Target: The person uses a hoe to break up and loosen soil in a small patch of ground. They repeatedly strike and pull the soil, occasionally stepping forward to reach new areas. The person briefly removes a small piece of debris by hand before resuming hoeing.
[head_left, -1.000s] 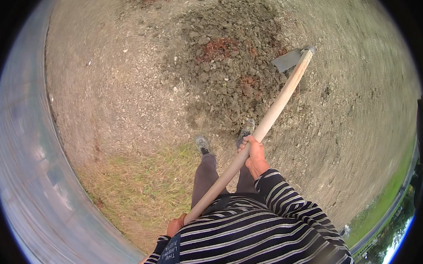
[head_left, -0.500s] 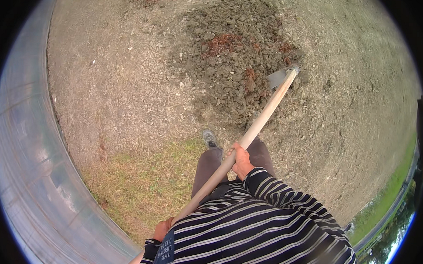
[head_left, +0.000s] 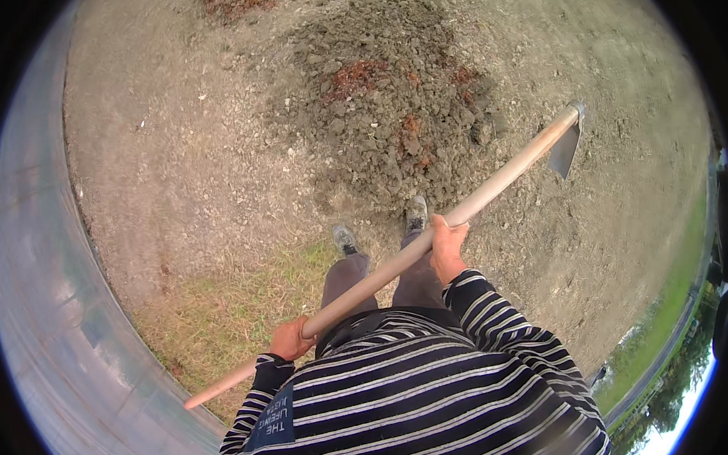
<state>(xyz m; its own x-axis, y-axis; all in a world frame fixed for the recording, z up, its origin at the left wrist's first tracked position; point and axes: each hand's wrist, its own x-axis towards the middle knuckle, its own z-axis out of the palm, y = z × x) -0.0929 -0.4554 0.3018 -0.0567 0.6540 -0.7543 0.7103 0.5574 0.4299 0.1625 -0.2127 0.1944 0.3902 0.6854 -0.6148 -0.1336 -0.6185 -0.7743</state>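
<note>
A hoe [head_left: 382,272] with a long pale wooden handle slants across my body, from low left to upper right. Its flat metal blade [head_left: 566,150] hangs off the far end, to the right of the dug soil. My left hand [head_left: 291,339] is wrapped round the handle near its rear end, by my waist. Farther up, my right hand [head_left: 447,245] grips the handle in front of my right thigh. Ahead of my feet lies a patch of loose, clumpy dark soil [head_left: 423,73] with reddish-brown bits [head_left: 356,79] scattered in it.
My two shoes [head_left: 416,214] stand at the near edge of the loose soil. Dry grass [head_left: 230,304] grows to my left, beside a plastic-covered wall [head_left: 44,263]. Another reddish heap [head_left: 240,1] lies at the far left. Green grass [head_left: 664,321] edges the right side.
The hoe's head has swung right, away from the loose soil. Both hands have moved up with the handle, whose rear end now shows. My right shoe has come into view.
</note>
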